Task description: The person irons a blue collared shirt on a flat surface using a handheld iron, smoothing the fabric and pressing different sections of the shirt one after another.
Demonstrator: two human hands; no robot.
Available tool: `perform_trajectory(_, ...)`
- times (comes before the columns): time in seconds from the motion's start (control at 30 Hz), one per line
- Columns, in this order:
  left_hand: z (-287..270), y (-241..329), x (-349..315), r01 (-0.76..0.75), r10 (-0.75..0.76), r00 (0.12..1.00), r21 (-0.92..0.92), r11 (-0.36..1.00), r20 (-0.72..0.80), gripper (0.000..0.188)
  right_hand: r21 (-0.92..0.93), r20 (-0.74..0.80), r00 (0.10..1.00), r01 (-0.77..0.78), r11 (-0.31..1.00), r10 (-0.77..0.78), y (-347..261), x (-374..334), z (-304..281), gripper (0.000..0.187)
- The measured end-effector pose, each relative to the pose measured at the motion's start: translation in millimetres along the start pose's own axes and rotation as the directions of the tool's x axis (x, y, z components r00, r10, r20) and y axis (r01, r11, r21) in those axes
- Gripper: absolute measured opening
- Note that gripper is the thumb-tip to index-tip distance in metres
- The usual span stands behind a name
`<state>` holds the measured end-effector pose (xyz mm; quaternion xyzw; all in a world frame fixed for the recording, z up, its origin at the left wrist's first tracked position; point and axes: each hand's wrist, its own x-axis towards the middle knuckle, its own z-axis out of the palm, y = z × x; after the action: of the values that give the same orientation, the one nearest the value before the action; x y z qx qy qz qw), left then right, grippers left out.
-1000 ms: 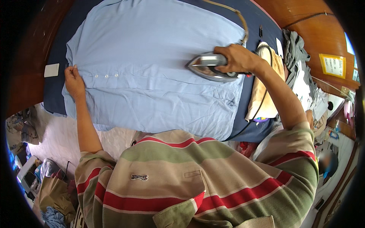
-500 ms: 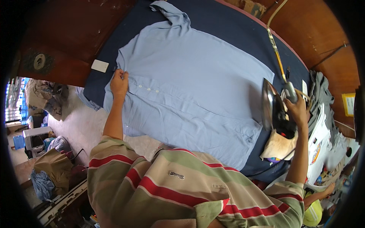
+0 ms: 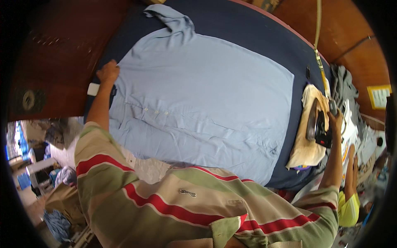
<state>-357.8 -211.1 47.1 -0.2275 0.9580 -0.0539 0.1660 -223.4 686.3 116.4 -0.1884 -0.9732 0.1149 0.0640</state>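
A light blue button-up shirt [image 3: 215, 91] lies spread over the dark navy ironing table [image 3: 231, 25]. Its sleeve is bunched at the far left, and small wrinkles run below the row of buttons. At the shirt's left edge, my left hand [image 3: 108, 72] is closed with its fingertips pinching the fabric by the shoulder. On the right, my right hand [image 3: 336, 120] is wrapped round the handle of an iron [image 3: 321, 131]. The iron sits on a scorched beige cloth pad [image 3: 304, 151], clear of the shirt. Its hose [image 3: 319, 62] rises to the top edge.
A white card [image 3: 93, 89] lies beside my left forearm. Dark and white garments [image 3: 345, 82] are heaped past the table's right end. Another person's arm and yellow sleeve [image 3: 349, 206] show at lower right. Wooden panels [image 3: 62, 49] stand at the left and upper right.
My right hand has moved the iron right, from beside the shirt's hem onto the cloth pad. My left hand has shifted from the collar area up and left to the shoulder edge.
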Motion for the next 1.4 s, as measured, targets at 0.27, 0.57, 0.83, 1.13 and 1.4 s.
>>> perform_trajectory(0.27, 9, 53, 44, -0.306, 0.279, 0.912, -0.048, 0.951, -0.301, 0.043, 0.03, -0.032, 0.941, 0.337, 0.941, -0.336, -188, 11, 123, 0.053)
perform_trajectory(0.57, -17, 85, 94, -0.068, 0.081, 0.996, -0.81, 0.582, -0.026, 0.052, 0.529, 0.202, 0.976, -0.042, 0.847, -0.077, -212, 97, 181, 0.02)
perform_trajectory(0.83, -81, 162, 167, -0.441, 0.195, 0.898, -0.791, 0.425, -0.395, 0.054, 0.383, -0.373, 0.928, 0.15, 0.912, 0.003, -181, 225, 141, 0.04)
perform_trajectory(1.13, 13, 35, -64, -0.761, 0.416, 0.502, -0.158, 0.63, -0.758, 0.053, 0.327, -0.063, 0.917, 0.391, 0.86, -0.393, -233, -93, 125, 0.052)
perform_trajectory(1.4, 146, -77, -223, -0.054, -0.202, 0.784, -0.388, 0.92, -0.587, 0.034, -0.159, -0.192, 0.979, 0.039, 0.986, -0.07, -177, -315, 143, 0.037)
